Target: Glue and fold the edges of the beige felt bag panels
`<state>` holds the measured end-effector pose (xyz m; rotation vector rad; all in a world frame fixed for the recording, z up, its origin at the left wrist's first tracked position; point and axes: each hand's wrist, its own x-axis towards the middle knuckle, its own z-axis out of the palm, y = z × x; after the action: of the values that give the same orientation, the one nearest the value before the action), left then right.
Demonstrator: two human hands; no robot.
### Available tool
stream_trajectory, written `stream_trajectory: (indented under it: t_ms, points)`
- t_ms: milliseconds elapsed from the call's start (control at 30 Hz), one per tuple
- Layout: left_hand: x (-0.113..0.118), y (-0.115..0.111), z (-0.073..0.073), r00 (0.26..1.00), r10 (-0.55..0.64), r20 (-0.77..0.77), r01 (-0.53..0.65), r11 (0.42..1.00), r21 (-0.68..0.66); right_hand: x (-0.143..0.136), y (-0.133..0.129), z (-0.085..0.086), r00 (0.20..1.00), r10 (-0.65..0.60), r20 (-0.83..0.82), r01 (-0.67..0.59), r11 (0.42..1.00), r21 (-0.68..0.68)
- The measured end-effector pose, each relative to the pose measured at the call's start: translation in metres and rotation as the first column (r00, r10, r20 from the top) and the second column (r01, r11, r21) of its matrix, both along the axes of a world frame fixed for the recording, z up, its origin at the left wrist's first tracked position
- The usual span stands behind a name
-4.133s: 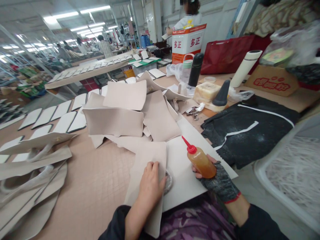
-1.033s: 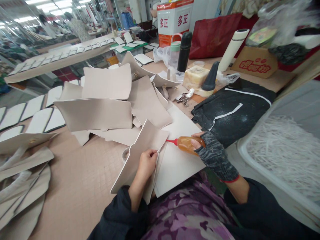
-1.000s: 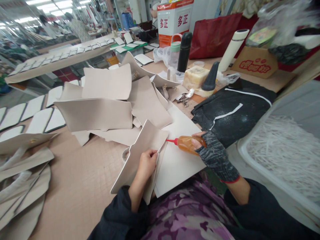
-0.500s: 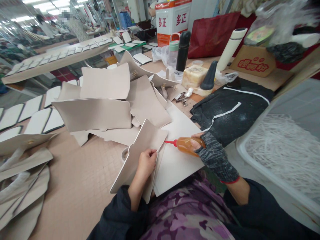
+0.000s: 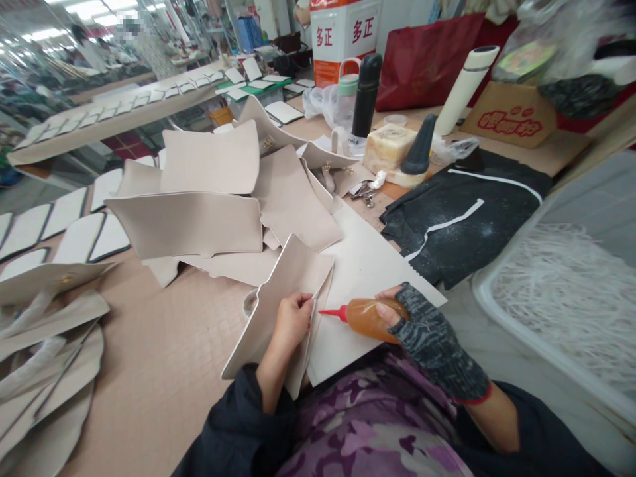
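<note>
I am seeing the left hand (image 5: 291, 321) pinching the panel (image 5: 288, 271) at its right edge, thumb and fingertips closing on the rim. The panel is looking smooth, matte and pale beige; two layers are showing at that edge, parting slightly above the fingertips. It is slanting over the table (image 5: 163, 344), its lower end sitting near the lap, its right side bordering a white sheet (image 5: 362, 248).

I am watching the right hand (image 5: 415, 324), in a grey fingerless glove (image 5: 442, 358) with red trim, grasping the bottle (image 5: 368, 318). The bottle is showing see-through amber, with a red cap (image 5: 342, 313) tapering to a thin nozzle (image 5: 328, 312). It is tilting close to level above the sheet, its tip pointing at the panel's edge; I am finding it just beside, but cannot tell whether they are touching.
</note>
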<state>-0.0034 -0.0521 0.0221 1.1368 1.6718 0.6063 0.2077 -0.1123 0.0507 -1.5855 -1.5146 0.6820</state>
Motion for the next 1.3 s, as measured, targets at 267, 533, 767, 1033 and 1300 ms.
stream_trajectory:
  t_ms: [267,533,767,1033,1300]
  points:
    - [-0.002,0.000,-0.001,0.999,0.007,0.044,-0.006,1.000,-0.018,-0.007,-0.018,-0.002,0.998,0.049,-0.040,-0.053,0.993,-0.103]
    - [-0.002,-0.001,-0.003,0.998,0.020,0.055,-0.019,1.000,-0.023,-0.013,-0.032,0.003,0.989,0.094,-0.117,-0.113,0.979,-0.167]
    - [-0.002,-0.001,-0.002,0.998,0.029,0.059,-0.029,1.000,-0.004,-0.017,-0.039,0.004,0.988,0.101,-0.115,-0.125,0.966,-0.225]
    - [-0.002,-0.003,-0.004,0.997,0.020,0.072,-0.020,1.000,0.007,-0.016,-0.041,0.001,0.981,0.138,-0.138,-0.177,0.926,-0.333]
    - [-0.001,-0.004,-0.010,0.996,-0.031,0.086,0.030,0.999,0.020,0.015,-0.012,-0.004,0.860,0.000,-0.510,-0.245,0.877,-0.413]
